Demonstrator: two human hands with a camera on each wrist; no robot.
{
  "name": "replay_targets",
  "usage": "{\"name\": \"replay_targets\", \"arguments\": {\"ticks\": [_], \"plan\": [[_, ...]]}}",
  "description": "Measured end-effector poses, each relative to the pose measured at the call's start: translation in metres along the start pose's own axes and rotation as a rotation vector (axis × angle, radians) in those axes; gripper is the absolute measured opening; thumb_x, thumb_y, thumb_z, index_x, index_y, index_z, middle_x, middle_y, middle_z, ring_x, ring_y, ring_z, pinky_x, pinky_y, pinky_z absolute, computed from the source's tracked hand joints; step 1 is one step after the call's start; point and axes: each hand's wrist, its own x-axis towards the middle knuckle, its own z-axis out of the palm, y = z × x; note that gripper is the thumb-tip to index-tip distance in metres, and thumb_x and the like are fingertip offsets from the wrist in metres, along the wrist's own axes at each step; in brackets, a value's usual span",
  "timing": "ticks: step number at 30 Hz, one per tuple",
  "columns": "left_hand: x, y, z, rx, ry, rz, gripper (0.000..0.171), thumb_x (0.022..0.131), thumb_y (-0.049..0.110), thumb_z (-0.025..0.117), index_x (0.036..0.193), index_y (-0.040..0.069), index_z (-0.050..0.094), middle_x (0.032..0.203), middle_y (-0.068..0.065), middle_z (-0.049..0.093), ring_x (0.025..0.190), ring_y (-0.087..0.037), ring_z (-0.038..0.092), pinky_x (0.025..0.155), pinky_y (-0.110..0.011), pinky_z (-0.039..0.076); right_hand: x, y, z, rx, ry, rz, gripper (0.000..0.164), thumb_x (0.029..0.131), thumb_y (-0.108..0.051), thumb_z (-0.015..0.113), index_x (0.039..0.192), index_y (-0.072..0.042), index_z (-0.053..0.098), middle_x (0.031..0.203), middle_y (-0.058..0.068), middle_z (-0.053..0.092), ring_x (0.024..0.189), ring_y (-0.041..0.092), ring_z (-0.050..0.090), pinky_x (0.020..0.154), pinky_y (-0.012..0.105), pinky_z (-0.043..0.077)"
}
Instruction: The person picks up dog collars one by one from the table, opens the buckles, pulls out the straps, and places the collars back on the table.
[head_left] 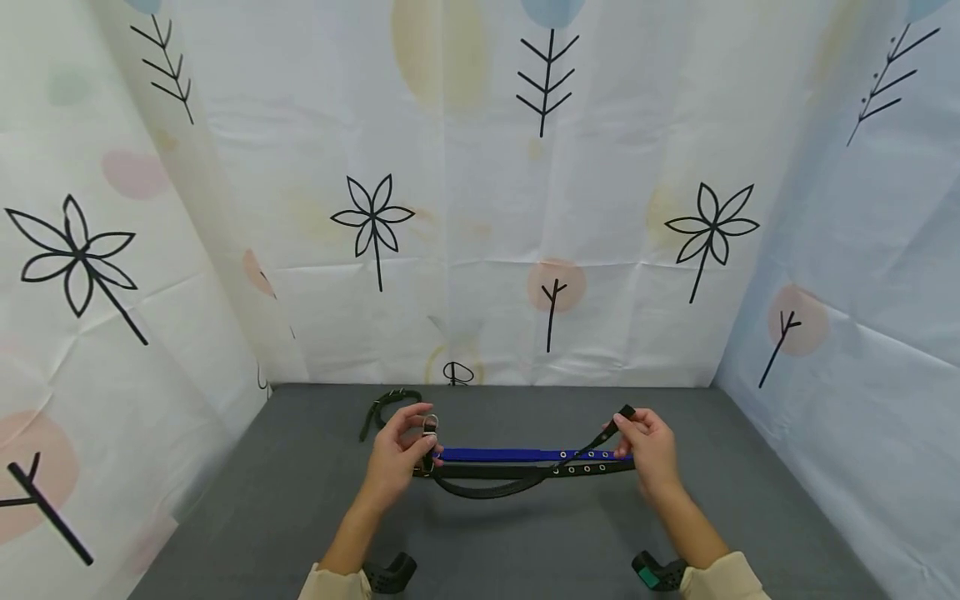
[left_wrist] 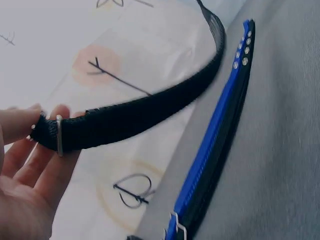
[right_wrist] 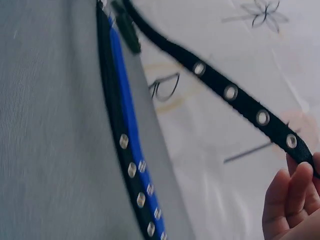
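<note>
A black collar (head_left: 483, 493) sags between my two hands above the table. My left hand (head_left: 393, 446) pinches its buckle end, where a metal loop (left_wrist: 60, 135) shows in the left wrist view. At the other end, the eyeleted tip (right_wrist: 262, 117) is gripped between the thumb and fingers of my right hand (head_left: 649, 446). Behind the held collar, a blue collar (head_left: 495, 455) and a second black collar (head_left: 517, 472) lie straight, side by side on the table. Both have metal eyelets towards the right and buckles at the left.
A dark green collar (head_left: 372, 412) lies curled at the back left of the grey table (head_left: 510, 550), partly behind my left hand. White printed curtains (head_left: 480, 317) enclose the table at the back and sides. Black devices sit at both wrists.
</note>
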Motion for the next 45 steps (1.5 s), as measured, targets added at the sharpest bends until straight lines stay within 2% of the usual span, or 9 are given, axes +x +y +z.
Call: {"name": "replay_targets", "arguments": {"ticks": [3, 7, 13, 18, 22, 26, 30, 38, 45], "plan": [[0.003, -0.009, -0.005, 0.037, 0.111, 0.007, 0.04, 0.091, -0.01, 0.061, 0.129, 0.001, 0.054, 0.109, -0.021, 0.054, 0.077, -0.031, 0.068, 0.063, -0.04, 0.057, 0.006, 0.009, -0.009, -0.08, 0.05, 0.039, 0.014, 0.094, -0.007, 0.065, 0.09, 0.001, 0.054, 0.064, -0.005, 0.06, 0.054, 0.011, 0.053, 0.056, 0.026, 0.05], [0.008, -0.019, -0.012, 0.071, 0.229, -0.046, 0.035, 0.087, -0.011, 0.065, 0.121, -0.004, 0.058, 0.102, -0.022, 0.055, 0.075, -0.02, 0.068, 0.063, -0.034, 0.056, 0.015, 0.021, -0.024, -0.239, 0.085, 0.067, 0.018, 0.093, -0.014, 0.068, 0.09, 0.001, 0.058, 0.067, -0.007, 0.06, 0.065, 0.009, 0.057, 0.062, 0.028, 0.05], [0.012, -0.025, -0.019, 0.091, 0.289, -0.135, 0.032, 0.085, -0.012, 0.067, 0.116, -0.007, 0.058, 0.099, -0.025, 0.055, 0.077, -0.02, 0.059, 0.07, -0.042, 0.056, 0.024, 0.036, -0.04, -0.446, 0.09, 0.057, 0.025, 0.094, -0.02, 0.067, 0.092, 0.004, 0.059, 0.082, 0.003, 0.06, 0.077, 0.019, 0.051, 0.065, 0.031, 0.043], [0.023, -0.053, -0.023, 0.302, 0.353, -0.177, 0.03, 0.084, -0.002, 0.073, 0.111, 0.001, 0.061, 0.091, -0.014, 0.059, 0.073, -0.02, 0.059, 0.063, -0.031, 0.055, 0.031, 0.043, -0.044, -0.548, 0.067, 0.066, 0.029, 0.094, -0.019, 0.065, 0.099, 0.009, 0.059, 0.098, 0.019, 0.059, 0.087, 0.029, 0.05, 0.07, 0.037, 0.042], [0.031, -0.067, -0.022, 0.482, 0.372, -0.208, 0.029, 0.085, 0.001, 0.073, 0.109, 0.002, 0.057, 0.086, -0.011, 0.061, 0.068, -0.021, 0.06, 0.06, -0.034, 0.051, 0.039, 0.052, -0.043, -0.612, 0.045, 0.078, 0.031, 0.093, -0.02, 0.066, 0.101, 0.009, 0.06, 0.103, 0.024, 0.059, 0.089, 0.033, 0.053, 0.07, 0.04, 0.043], [0.038, -0.08, -0.019, 0.64, 0.39, -0.218, 0.029, 0.084, 0.003, 0.074, 0.105, 0.004, 0.055, 0.082, -0.009, 0.061, 0.069, -0.024, 0.059, 0.062, -0.04, 0.047, 0.046, 0.062, -0.041, -0.652, 0.045, 0.087, 0.025, 0.091, -0.019, 0.067, 0.091, 0.005, 0.059, 0.092, 0.019, 0.059, 0.078, 0.029, 0.051, 0.063, 0.037, 0.041], [0.04, -0.09, -0.016, 0.741, 0.401, -0.223, 0.028, 0.083, 0.003, 0.075, 0.101, 0.004, 0.053, 0.082, -0.012, 0.063, 0.076, -0.031, 0.061, 0.068, -0.048, 0.047, 0.05, 0.072, -0.039, -0.701, 0.054, 0.094, 0.022, 0.09, -0.017, 0.069, 0.087, 0.002, 0.059, 0.088, 0.017, 0.059, 0.074, 0.027, 0.05, 0.061, 0.035, 0.04], [0.047, -0.095, -0.014, 0.807, 0.426, -0.282, 0.025, 0.083, 0.003, 0.073, 0.097, 0.004, 0.053, 0.085, -0.017, 0.065, 0.083, -0.04, 0.06, 0.074, -0.053, 0.044, 0.055, 0.081, -0.033, -0.892, 0.036, -0.003, 0.024, 0.087, -0.019, 0.072, 0.086, 0.003, 0.064, 0.085, 0.018, 0.064, 0.079, 0.035, 0.055, 0.071, 0.047, 0.041], [0.047, -0.099, -0.015, 0.812, 0.43, -0.32, 0.02, 0.083, 0.003, 0.073, 0.093, 0.004, 0.055, 0.083, -0.015, 0.065, 0.081, -0.038, 0.06, 0.073, -0.051, 0.045, 0.061, 0.084, -0.035, -0.998, -0.017, -0.026, 0.025, 0.085, -0.021, 0.074, 0.079, 0.0, 0.063, 0.078, 0.011, 0.062, 0.073, 0.03, 0.057, 0.068, 0.046, 0.043]]}}
